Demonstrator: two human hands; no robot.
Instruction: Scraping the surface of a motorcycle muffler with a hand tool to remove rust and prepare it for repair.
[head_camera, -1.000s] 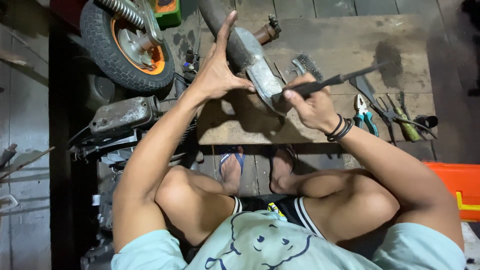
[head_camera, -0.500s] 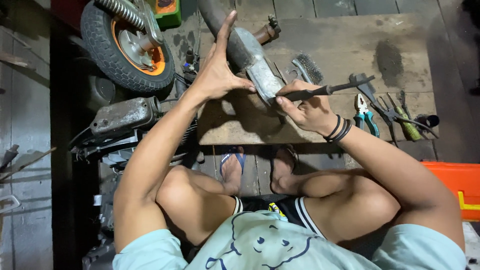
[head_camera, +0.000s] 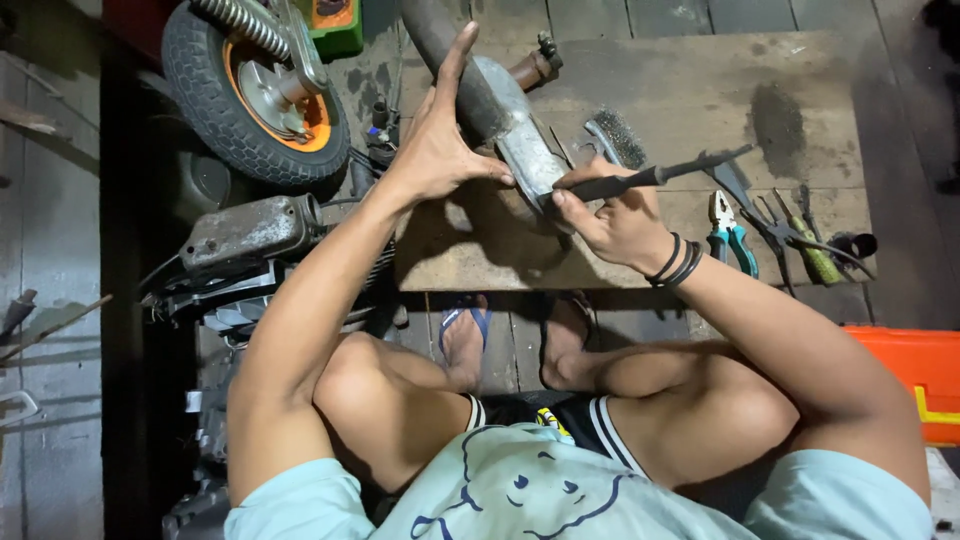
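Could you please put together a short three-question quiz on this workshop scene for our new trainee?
1. True or false: the right hand holds a dark, slim hand tool against the metal exhaust part.
2. What does the left hand do? A) grips the pliers B) steadies the exhaust part with spread fingers C) rests on the wheel
3. Fill in: the pliers lying on the wooden board have ____ handles.

Key: 1 true; 2 B; 3 blue-green.
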